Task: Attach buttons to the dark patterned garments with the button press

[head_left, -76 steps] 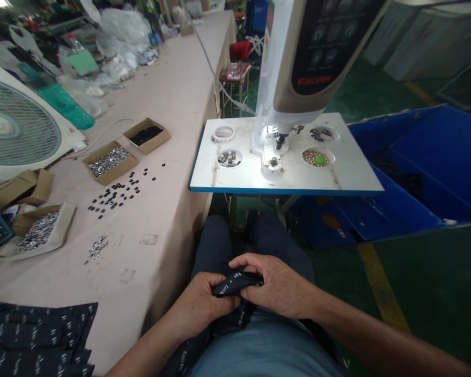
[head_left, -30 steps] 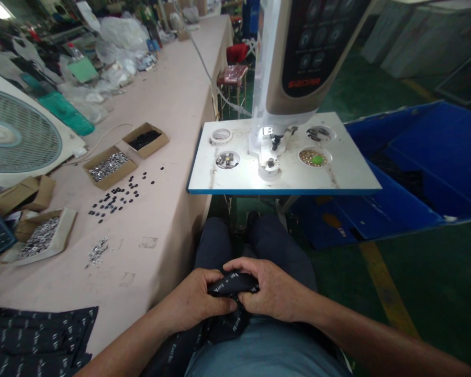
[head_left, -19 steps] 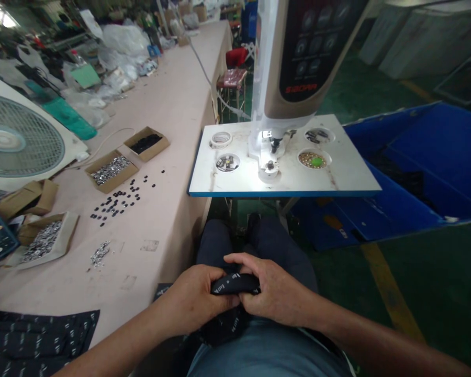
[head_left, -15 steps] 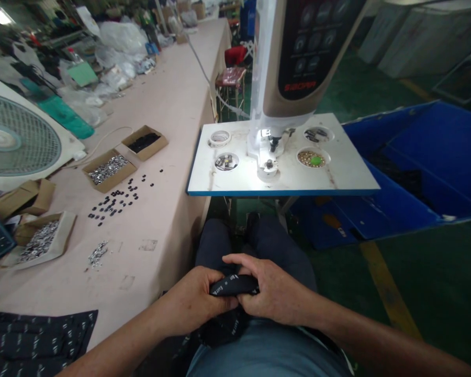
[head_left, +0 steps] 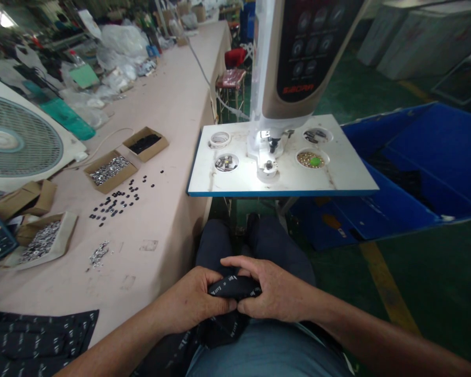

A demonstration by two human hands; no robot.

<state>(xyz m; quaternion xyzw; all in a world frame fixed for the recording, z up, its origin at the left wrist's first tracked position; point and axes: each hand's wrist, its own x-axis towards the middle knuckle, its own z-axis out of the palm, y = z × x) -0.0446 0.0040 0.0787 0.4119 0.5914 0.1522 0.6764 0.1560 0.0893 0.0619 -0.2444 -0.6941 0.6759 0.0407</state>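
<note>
A black cloth with small white lettering [head_left: 232, 287] is bunched between my two hands above my lap. My left hand [head_left: 190, 298] grips its left side, thumb lying across the front. On the other side my right hand [head_left: 275, 290] holds the right end, its index finger stretched over the top. The rest of the cloth hangs down against my shirt. Beyond my knees stands a pressing machine [head_left: 298, 99] with its lit die over a white board [head_left: 235, 183]. Round cups in the board hold small metal parts [head_left: 226, 163] and gold-coloured pieces [head_left: 308, 158].
On the long table [head_left: 168, 131] at left are cardboard boxes of fasteners [head_left: 110, 170], scattered black pieces [head_left: 115, 203], a fan [head_left: 15, 139] and folded printed cloth [head_left: 35, 340]. A large blue bin [head_left: 427, 152] stands at right.
The cloth between my hands has bulged slightly wider and higher, and my thumbs have shifted a little on it. More printed cloth shows below my left wrist.
</note>
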